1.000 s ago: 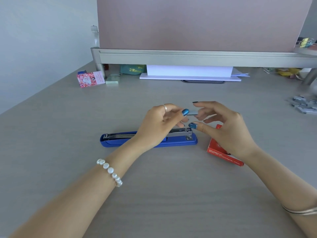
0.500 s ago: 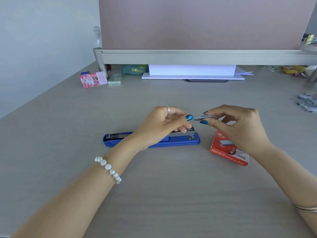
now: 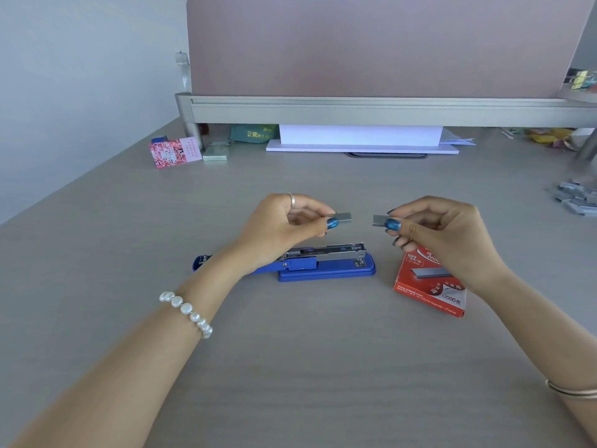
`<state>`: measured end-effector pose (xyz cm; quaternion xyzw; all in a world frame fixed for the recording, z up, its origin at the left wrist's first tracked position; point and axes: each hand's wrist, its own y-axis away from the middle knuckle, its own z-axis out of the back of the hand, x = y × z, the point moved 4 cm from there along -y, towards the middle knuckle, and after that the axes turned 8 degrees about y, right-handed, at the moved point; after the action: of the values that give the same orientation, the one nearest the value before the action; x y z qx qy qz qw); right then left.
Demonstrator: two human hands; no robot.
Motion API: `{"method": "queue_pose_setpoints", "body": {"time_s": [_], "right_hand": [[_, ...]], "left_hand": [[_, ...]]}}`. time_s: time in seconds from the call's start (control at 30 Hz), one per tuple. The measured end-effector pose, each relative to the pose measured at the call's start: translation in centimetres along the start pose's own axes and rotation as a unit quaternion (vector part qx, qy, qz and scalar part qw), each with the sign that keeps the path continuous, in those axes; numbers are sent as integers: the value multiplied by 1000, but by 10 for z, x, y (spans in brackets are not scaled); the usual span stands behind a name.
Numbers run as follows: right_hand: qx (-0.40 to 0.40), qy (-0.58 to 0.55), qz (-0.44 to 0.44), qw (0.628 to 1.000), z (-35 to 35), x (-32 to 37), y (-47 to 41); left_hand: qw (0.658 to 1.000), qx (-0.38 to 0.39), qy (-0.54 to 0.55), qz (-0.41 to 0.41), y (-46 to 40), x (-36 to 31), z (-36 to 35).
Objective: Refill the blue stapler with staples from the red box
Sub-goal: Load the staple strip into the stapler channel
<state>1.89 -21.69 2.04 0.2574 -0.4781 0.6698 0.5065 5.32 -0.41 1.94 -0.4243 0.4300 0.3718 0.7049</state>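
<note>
The blue stapler [image 3: 326, 266] lies flat on the desk with its top swung back and its metal staple channel [image 3: 336, 250] exposed. Above it, my left hand [image 3: 281, 227] pinches a short grey staple strip [image 3: 343, 216]. My right hand [image 3: 442, 234] pinches a second short staple strip [image 3: 378, 219] a small gap to the right of the first. The red staple box [image 3: 429, 286] lies on the desk under my right hand, partly hidden by it.
Loose staple strips [image 3: 576, 197] are piled at the right edge. At the back stand a pink card box [image 3: 174, 152], a small green pad [image 3: 216, 152], white paper stacks [image 3: 361, 140] and a raised shelf with a divider panel [image 3: 371, 108].
One staple strip held between both hands has come apart into two pieces. My hands have moved apart, each with a piece. The view has shifted slightly, showing more of the red box.
</note>
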Motion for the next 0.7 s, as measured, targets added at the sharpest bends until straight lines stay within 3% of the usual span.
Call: {"method": "queue_pose_setpoints", "body": {"time_s": [0.33,0.7], "right_hand": [[88,9,-60,994,-20,-7,1],[94,99,-10,991,-25,2,2]], "left_hand": [[998,-15,-65,11,11,16,15],[987,30,-155,-9,16,17,10]]}}
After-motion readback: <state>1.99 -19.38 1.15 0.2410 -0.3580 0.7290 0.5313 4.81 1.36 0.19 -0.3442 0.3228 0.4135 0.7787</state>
